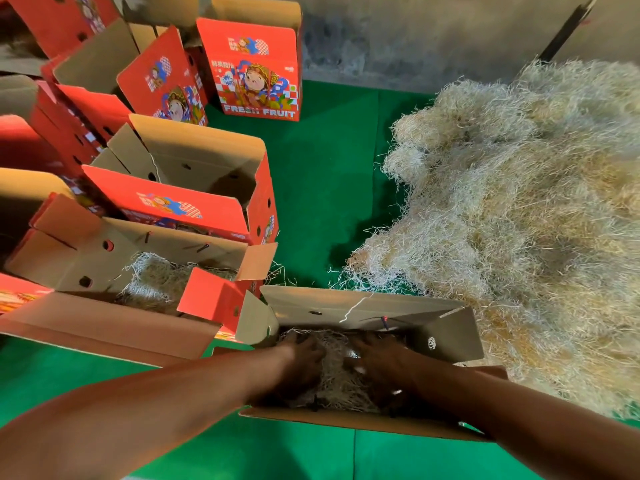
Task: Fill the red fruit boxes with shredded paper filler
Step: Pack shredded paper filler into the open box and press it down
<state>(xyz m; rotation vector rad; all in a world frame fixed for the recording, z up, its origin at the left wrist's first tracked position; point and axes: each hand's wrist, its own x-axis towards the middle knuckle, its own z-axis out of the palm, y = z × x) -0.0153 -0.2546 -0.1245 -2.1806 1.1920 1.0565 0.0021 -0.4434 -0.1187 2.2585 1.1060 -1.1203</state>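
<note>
An open red fruit box (363,308) stands right in front of me on the green mat, with pale shredded paper filler (337,379) inside. Both hands are down in that box. My left hand (303,360) lies on the filler at the left, fingers spread. My right hand (384,362) presses on the filler at the right. To the left, a second open box (114,258) also holds filler (152,278). Behind it stands a third open box (194,199); its floor is hidden.
A big heap of shredded paper (519,216) covers the right side of the green mat (322,174). Several more red boxes (258,74) stand at the back left, against a grey wall (415,36). Loose strands lie between heap and boxes.
</note>
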